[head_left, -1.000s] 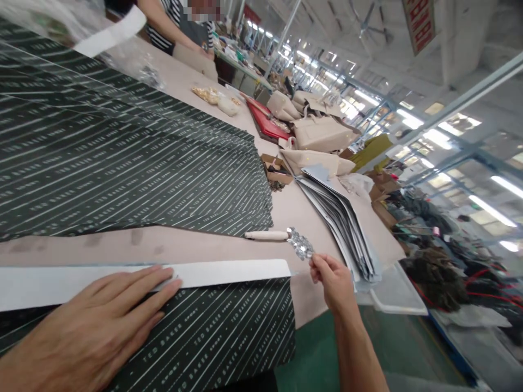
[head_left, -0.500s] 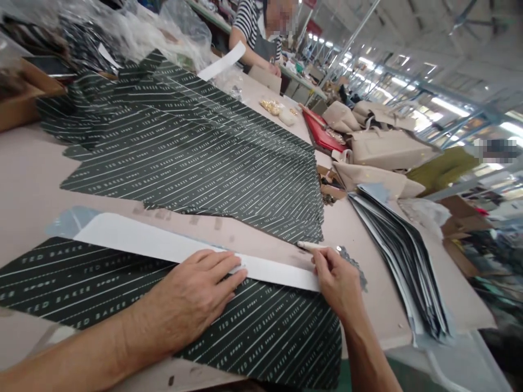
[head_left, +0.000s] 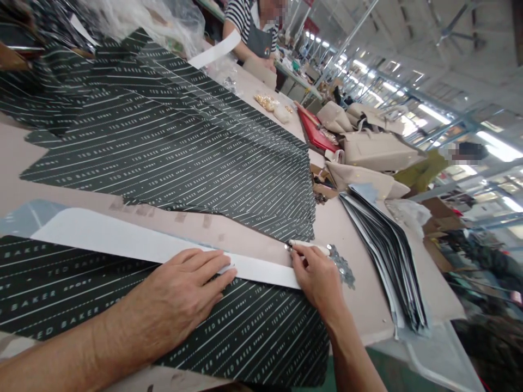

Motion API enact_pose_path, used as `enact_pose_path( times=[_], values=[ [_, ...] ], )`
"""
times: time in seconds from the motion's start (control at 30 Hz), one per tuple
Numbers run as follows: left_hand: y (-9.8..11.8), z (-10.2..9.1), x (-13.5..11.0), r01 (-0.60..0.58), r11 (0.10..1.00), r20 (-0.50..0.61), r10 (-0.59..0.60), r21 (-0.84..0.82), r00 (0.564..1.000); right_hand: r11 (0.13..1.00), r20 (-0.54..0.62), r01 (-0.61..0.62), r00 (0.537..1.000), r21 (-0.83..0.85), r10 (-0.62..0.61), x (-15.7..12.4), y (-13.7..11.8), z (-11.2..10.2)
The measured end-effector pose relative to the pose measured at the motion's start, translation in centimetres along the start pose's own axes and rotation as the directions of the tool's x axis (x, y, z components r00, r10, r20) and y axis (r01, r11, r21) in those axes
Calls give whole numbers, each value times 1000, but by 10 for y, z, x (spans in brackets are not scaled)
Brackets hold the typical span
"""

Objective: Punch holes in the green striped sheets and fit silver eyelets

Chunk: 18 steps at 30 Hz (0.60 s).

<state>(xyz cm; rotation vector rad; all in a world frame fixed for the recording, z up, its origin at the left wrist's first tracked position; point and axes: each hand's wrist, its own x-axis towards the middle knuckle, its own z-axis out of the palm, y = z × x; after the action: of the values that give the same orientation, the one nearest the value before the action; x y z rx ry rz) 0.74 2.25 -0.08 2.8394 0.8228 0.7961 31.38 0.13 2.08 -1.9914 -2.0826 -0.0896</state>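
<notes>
My left hand (head_left: 192, 294) lies with fingers extended on a long white strip (head_left: 110, 228), pressing it over dark striped fabric (head_left: 261, 321) with printed lettering. A bluish sheet (head_left: 32, 215) shows under the strip's wide rounded end. At the narrow end, my right hand (head_left: 316, 272) is closed in a pinch. A small shiny metal piece (head_left: 288, 247) shows at its fingertips. Just behind these fingers lies a white pen-like stick (head_left: 318, 246), partly covered by them. Beside the hand rests a pile of flat silver metal pieces (head_left: 343, 267).
A large stack of the same striped fabric (head_left: 196, 158) covers the table behind. Layered dark pieces (head_left: 388, 261) stand at the right, near the table's edge. Beige bags (head_left: 379, 149) and a red item (head_left: 316, 130) lie farther back. A person in a striped shirt (head_left: 237, 16) works across the table.
My right hand has moved left past the pen-like stick, and a shiny metal piece now shows at its fingertips. My left hand stays on the strip. The view has shifted slightly right.
</notes>
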Motion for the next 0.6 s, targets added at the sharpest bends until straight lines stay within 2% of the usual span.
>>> enact_pose_path(
  times=[0.17, 0.27, 0.37, 0.43, 0.5, 0.6],
  values=[
    [0, 0, 1, 6, 1000, -12, -6, -6, 1000, 955, -7, 192, 980, -226, -199, 6, -4, 2],
    [1, 0, 1, 11, 1000, -11, -11, -12, 1000, 916, 31, 224, 974, -334, -226, 12, -8, 1],
    [1, 1, 0, 16, 1000, -7, -16, -18, 1000, 901, 58, 230, 973, -369, -224, 17, -11, 1],
    [1, 2, -1, 24, 999, -9, -24, -24, 1000, 916, 73, 210, 978, -342, -197, 20, -10, 2],
    [2, 4, -2, 35, 999, -6, -35, -33, 999, 958, 83, 152, 987, -242, -136, 21, -10, -1],
    [2, 5, -2, 56, 997, 13, -55, -51, 998, 994, 67, -77, 995, 75, 72, 20, -15, -11]
  ],
)
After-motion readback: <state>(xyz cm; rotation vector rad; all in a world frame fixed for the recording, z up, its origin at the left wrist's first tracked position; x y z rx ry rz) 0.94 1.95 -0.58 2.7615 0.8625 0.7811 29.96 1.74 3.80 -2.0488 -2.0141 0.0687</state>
